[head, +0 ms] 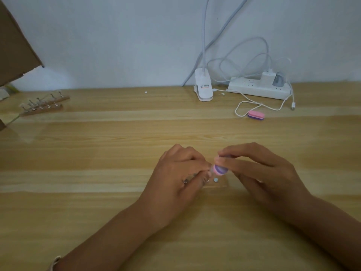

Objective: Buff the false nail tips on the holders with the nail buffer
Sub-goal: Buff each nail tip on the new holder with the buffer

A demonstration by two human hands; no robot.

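Two bare forearms are reaching in from the bottom edge, and both hands are meeting low on the wooden tabletop (97,153). The left hand (179,177) is curling its fingers around a small holder (209,172), mostly hidden, so the false nail tip on it is too blurred to make out. The right hand (259,173) is pinching a pink and purple nail buffer (220,169) between thumb and fingers, its end touching the holder's tip.

Risks, as a judgement: the pinch on the holder is looking slight, so a hard stroke could be twisting it or popping the tip off, and a loose tip would be easy to lose on the pale wood. Buffing with fingertips this close could also be scraping skin. A small pale dot (215,180) is lying just beneath the buffer, on what seems a faint clear sheet; it could be getting knocked away.

Well apart at far left, wooden racks (45,106) are carrying more holders, beside a cardboard flap (15,45). At far right, a second buffer (256,115) is lying inside a loop of white cable (242,103), near a power strip (257,89) and a white clip lamp base (203,89). Nothing is standing between the hands and those racks.
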